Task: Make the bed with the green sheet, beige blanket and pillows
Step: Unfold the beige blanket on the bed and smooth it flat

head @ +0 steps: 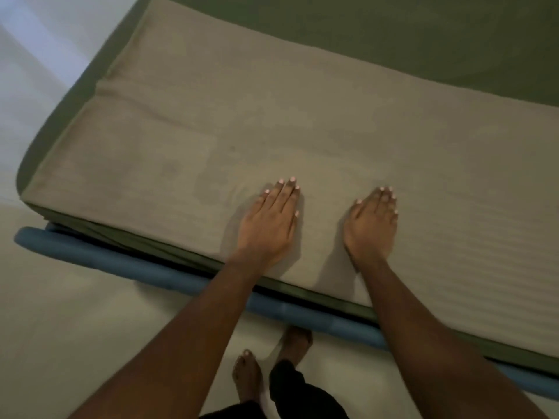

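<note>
Pressing flat with straight fingers, the left hand (pixel 267 222) and right hand (pixel 373 226) rest side by side on the beige blanket (pixel 211 125), a faintly ribbed, mostly smooth layer over the green sheet (pixel 423 31), near the bed's blue frame (pixel 90 252).

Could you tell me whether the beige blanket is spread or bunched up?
Spread out: the beige blanket lies flat across the green sheet, with only faint creases.

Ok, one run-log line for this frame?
left hand: flat on beige blanket | right hand: same | green sheet: bare beyond it | pillows: not in view
</note>
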